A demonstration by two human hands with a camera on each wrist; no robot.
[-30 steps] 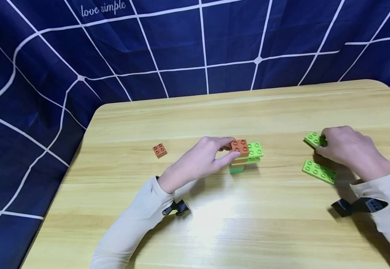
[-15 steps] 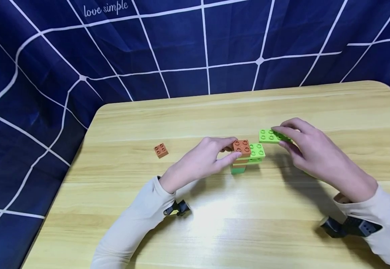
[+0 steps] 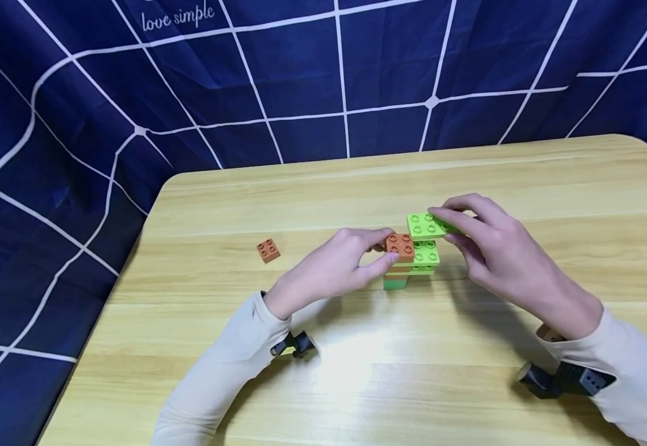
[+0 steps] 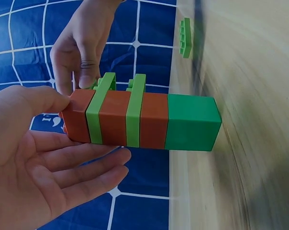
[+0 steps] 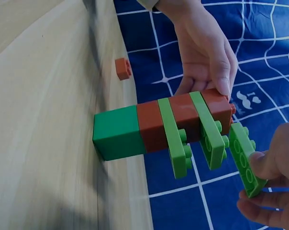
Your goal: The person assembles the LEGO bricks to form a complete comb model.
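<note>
A tower of toy building bricks stands upright on the table, with a dark green block (image 4: 194, 122) at its base. Above it, orange-brown bricks alternate with two light green plates (image 5: 172, 139) that jut toward the right-hand side. My left hand (image 3: 331, 269) pinches the top orange-brown brick (image 3: 400, 246) between thumb and fingers. Another light green plate (image 5: 242, 160) is pinched by my right hand (image 3: 504, 254), just above the tower's top and off to its right. Whether that plate touches the top brick I cannot tell.
A loose orange-brown brick (image 3: 268, 251) lies on the wooden table (image 3: 234, 204) left of the tower. In the left wrist view one more light green plate (image 4: 184, 38) lies on the table; my right hand hides it from the head view. Dark blue cloth (image 3: 301, 74) hangs behind.
My right hand has picked up a light green plate from the right side of the table and carried it left to the tower's top. My left hand has stayed on the top brick.
</note>
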